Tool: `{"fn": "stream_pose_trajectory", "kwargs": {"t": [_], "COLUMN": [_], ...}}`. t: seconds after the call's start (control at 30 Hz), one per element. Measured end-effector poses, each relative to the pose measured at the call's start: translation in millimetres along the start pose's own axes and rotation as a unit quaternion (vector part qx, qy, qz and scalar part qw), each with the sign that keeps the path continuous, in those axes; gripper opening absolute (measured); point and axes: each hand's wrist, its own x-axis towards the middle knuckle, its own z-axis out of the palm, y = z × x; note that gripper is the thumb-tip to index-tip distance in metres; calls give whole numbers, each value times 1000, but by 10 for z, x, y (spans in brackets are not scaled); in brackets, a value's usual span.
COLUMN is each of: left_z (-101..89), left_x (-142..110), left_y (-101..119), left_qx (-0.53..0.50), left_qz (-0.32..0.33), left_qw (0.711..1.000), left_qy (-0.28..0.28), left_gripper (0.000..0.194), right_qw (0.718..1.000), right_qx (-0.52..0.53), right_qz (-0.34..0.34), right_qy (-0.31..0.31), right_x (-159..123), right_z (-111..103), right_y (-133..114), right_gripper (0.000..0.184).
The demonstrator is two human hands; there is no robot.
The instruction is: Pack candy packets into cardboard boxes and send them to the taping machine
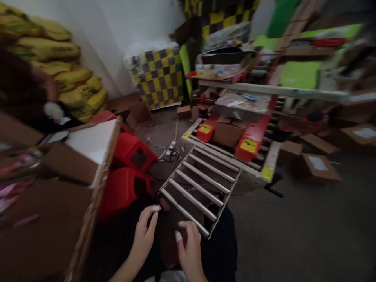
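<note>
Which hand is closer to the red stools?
The left. The left hand is below and right of the red stools in the picture, not touching them; the right hand is farther right, near the end of the closest metal roller.

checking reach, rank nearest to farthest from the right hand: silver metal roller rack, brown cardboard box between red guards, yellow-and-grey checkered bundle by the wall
1. Roller rack, just ahead of the right hand
2. Cardboard box, farther ahead, between the red guards
3. Checkered bundle, farthest, ahead and left
</note>
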Motion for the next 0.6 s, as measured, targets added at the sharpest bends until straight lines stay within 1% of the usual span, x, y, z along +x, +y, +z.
{"fn": "stream_pose_trajectory", "kwargs": {"t": [0.03, 0.07, 0.1, 0.13, 0.17, 0.23, 0.27, 0.3, 0.33, 0.37, 0.4, 0.43, 0.47, 0.5, 0.53, 0.57, 0.6], "left_z": [-164, -306, -434, -558, -687, -992, -1176, -1381, -1605, -1847, -2103, -2371, -2642, -2904, -3146, -3353, -3518], "left_x": [-279, -528, -735, -894, -1004, -1128, -1179, -1246, -1339, -1461, -1606, -1765, -1925, -2074, -2201, -2298, -2363], "left_y": [-89, -101, -46, 59, 191, 468, 592, 698, 779, 828, 834, 791, 695, 551, 369, 166, -40], "left_qx": [19, 34, 46, 55, 63, 83, 104, 138, 181, 226, 262, 281, 278, 256, 224, 193, 163], "left_qz": [-29, -41, -38, -23, 4, 80, 108, 130, 149, 166, 187, 211, 226, 236, 218, 149, 47], "left_qw": [999, 998, 997, 996, 995, 987, 978, 963, 938, 897, 837, 761, 677, 603, 558, 539, 550], "left_qy": [21, 39, 54, 67, 78, 113, 144, 190, 255, 342, 443, 545, 643, 718, 769, 806, 818], "left_gripper": [20, 20, 19, 17, 17, 17, 18, 19, 20, 20, 18, 15, 12, 8, 5, 2, 4], "right_qw": [999, 996, 991, 984, 975, 956, 947, 938, 928, 916, 903, 888, 872, 853, 832, 810, 790], "right_qx": [8, 15, 22, 28, 34, 39, 44, 52, 66, 86, 109, 133, 159, 183, 200, 208, 199], "right_qz": [-14, -35, -63, -92, -122, -175, -196, -213, -228, -243, -258, -272, -287, -303, -320, -340, -362], "right_qy": [-43, -83, -120, -153, -184, -232, -250, -269, -288, -307, -326, -345, -364, -384, -406, -431, -454], "right_x": [-180, -294, -344, -340, -296, -167, -119, -99, -113, -162, -244, -356, -492, -646, -809, -974, -1130], "right_z": [63, 96, 116, 145, 198, 395, 518, 638, 742, 822, 883, 930, 975, 1024, 1084, 1156, 1240], "right_y": [-23, -51, -83, -118, -157, -271, -355, -463, -597, -757, -943, -1152, -1380, -1621, -1866, -2105, -2327], "right_gripper": [18, 18, 17, 17, 17, 19, 20, 21, 21, 19, 17, 15, 13, 13, 14, 19, 26]}}
